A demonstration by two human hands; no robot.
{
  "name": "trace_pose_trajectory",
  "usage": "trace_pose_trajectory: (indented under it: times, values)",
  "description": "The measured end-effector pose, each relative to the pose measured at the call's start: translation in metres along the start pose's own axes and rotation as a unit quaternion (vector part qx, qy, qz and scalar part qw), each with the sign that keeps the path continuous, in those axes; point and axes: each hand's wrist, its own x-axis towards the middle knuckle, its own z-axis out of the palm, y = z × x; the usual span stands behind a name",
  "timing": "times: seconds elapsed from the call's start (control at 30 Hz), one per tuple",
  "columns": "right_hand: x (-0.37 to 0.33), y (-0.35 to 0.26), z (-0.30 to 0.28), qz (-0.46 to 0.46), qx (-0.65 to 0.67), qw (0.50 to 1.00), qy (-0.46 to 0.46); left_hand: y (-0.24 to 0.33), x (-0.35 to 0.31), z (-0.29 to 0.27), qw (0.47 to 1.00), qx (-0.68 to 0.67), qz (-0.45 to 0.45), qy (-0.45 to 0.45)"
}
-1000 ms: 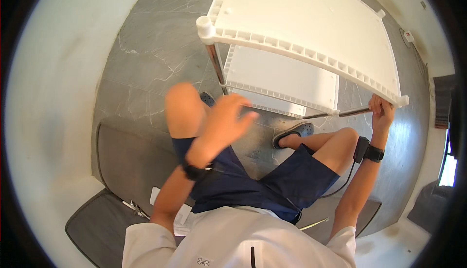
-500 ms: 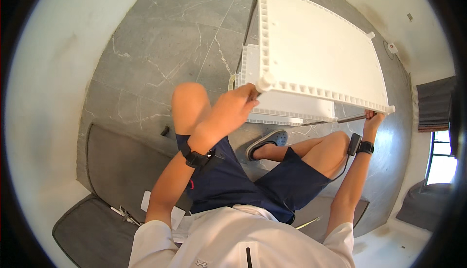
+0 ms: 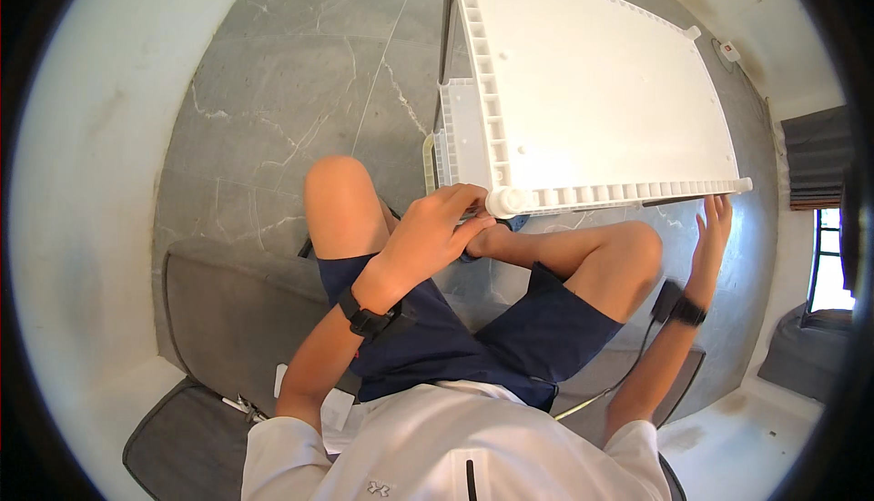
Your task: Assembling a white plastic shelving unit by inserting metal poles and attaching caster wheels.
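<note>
A white plastic shelf rack (image 3: 610, 91) with dark poles stands tilted before me, its top panel facing up toward me. Round the pole just below the panel's near left corner, my left hand (image 3: 442, 232) is closed, thumb and fingers partly hidden by the corner. Beneath the near right corner, my right hand (image 3: 715, 228) has its fingers stretched up and apart, their tips close to the panel's rim. Whether those tips touch the rim I cannot tell. A lower white shelf (image 3: 462, 128) shows past the left side of the top panel.
My bare knees flank the space under the rack. Behind me lie dark grey cushions (image 3: 237, 310) with white paper (image 3: 337, 410) and metal tools (image 3: 244, 407) on them. A yellow roll (image 3: 429, 160) stands by the rack's left side. A wall rises at the left.
The rack's top panel has tipped and come nearer to me, its near edge lower. My right hand has let go of the pole and opened. The left hand stays at its corner.
</note>
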Motion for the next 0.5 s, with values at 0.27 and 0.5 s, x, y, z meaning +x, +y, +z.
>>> trace_pose_trajectory:
  times: [0.27, 0.5]
  values:
    - [-0.203, -0.070, 0.123, 0.094, 0.292, 0.860, -0.407, -0.077, -0.007, 0.064, 0.999, 0.022, -0.013, 0.020]
    - [-0.211, -0.037, 0.210, 0.096, 0.427, 0.815, -0.381, -0.120, -0.011, 0.096, 0.979, 0.145, -0.145, -0.015]
